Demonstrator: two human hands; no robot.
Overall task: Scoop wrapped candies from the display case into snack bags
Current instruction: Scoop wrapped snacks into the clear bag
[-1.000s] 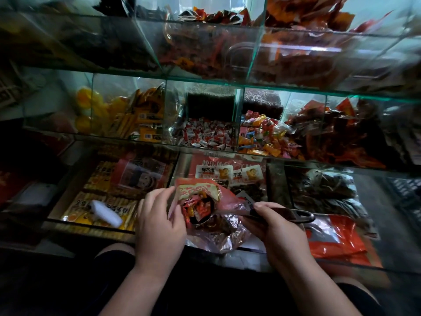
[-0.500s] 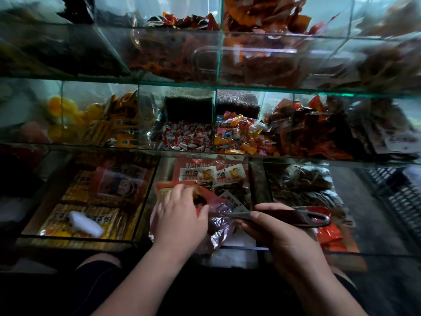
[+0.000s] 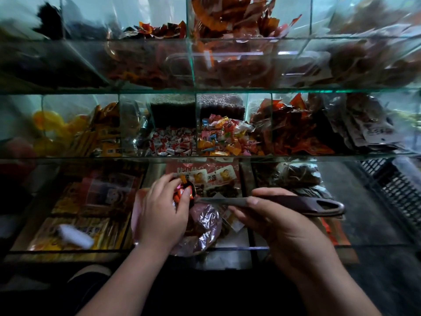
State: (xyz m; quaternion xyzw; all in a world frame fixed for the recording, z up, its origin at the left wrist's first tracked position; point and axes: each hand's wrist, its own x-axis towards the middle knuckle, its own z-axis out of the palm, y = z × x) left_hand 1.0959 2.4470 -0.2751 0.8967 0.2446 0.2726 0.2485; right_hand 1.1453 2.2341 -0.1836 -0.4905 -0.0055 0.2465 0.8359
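The left hand [image 3: 163, 217] curls its fingers round shiny red-orange wrapped candies [image 3: 178, 194], just above a crinkled clear snack bag [image 3: 205, 226]. The right hand [image 3: 284, 229] has its fingers gripping the dark scoop [image 3: 296, 202].

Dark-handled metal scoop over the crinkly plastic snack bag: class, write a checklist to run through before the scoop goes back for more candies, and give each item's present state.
1. Grip of the right hand on the dark-handled metal scoop: ok.
2. Scoop bowl at the crinkly plastic snack bag: ok.
3. Bowl emptied: not ok; the left hand pinches red-orange wrapped candies there.
4. Bag mouth open: cannot tell, the left hand hides it.
5. The multicoloured wrapped candies in stock on the middle shelf: ok.
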